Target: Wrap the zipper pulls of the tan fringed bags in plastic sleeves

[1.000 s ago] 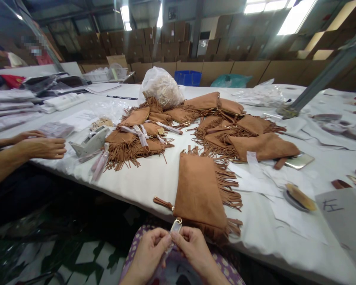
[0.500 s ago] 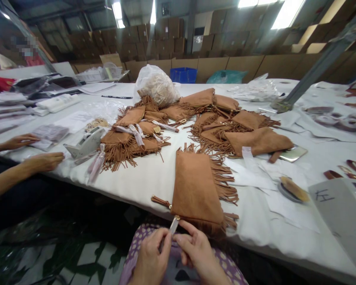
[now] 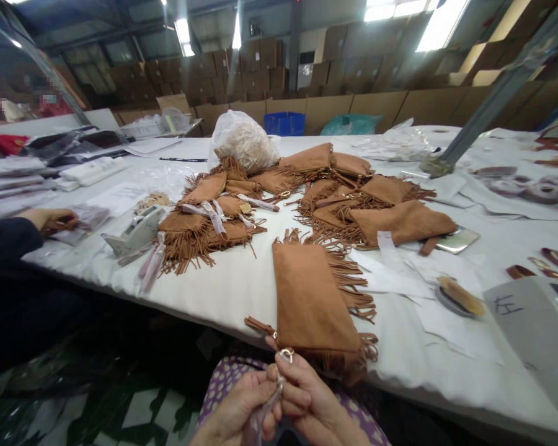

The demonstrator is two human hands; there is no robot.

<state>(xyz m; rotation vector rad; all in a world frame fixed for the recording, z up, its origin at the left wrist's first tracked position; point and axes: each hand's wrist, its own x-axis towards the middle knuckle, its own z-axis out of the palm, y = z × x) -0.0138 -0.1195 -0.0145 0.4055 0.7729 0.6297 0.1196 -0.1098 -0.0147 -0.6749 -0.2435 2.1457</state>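
Note:
A brown suede pouch [image 3: 314,300] with fringe along its side lies at the table's front edge, and a short zip pull [image 3: 259,324] sticks out from its lower left corner. Just below that corner my two hands meet. My left hand [image 3: 244,399] is closed around a strap wrapped in thin plastic [image 3: 263,414]. My right hand [image 3: 309,393] pinches the strap's upper end beside a gold-coloured clasp [image 3: 287,355]. Whether the clasp is joined to the pouch cannot be made out.
More fringed pouches [image 3: 390,222] are heaped beyond, with wrapped straps [image 3: 214,217] on the left pile. A tape dispenser [image 3: 137,230], a brush [image 3: 460,296] and a metal post [image 3: 481,93] stand around. At far left a co-worker's hand [image 3: 58,220] handles plastic packets.
My hands have drawn closer together, and the gold clasp now shows above my right fingers. The pouch's lower edge has shifted slightly right. The co-worker's arm has pulled back left.

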